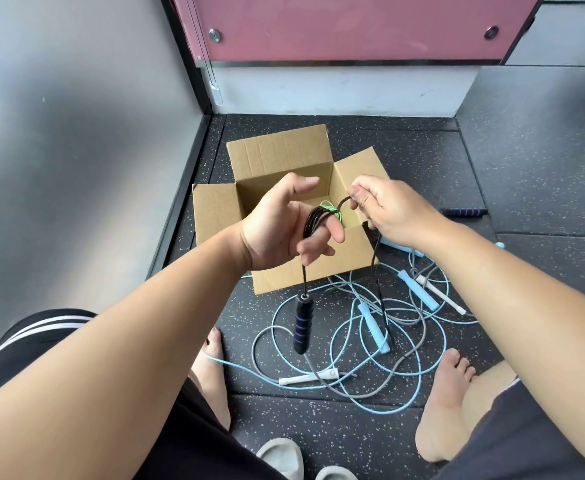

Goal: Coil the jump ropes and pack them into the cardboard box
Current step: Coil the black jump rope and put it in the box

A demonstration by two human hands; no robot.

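An open cardboard box (277, 157) stands on the dark floor, with a green rope (332, 207) lying inside. Above it my left hand (277, 230) has several loops of a black jump rope (315, 220) wound round its curled fingers. One black handle with purple rings (303, 325) dangles below that hand. My right hand (393, 209) pinches the black cord just right of the coil, and the cord runs down from there to the floor. The other black and purple handle (464, 212) lies on the floor to the right of the box.
Light blue ropes with blue handles (374, 327) and a grey rope with white handles (306, 377) lie tangled on the floor in front of the box. My bare feet (446, 403) and grey slippers (280, 457) are close by. A wall runs along the left.
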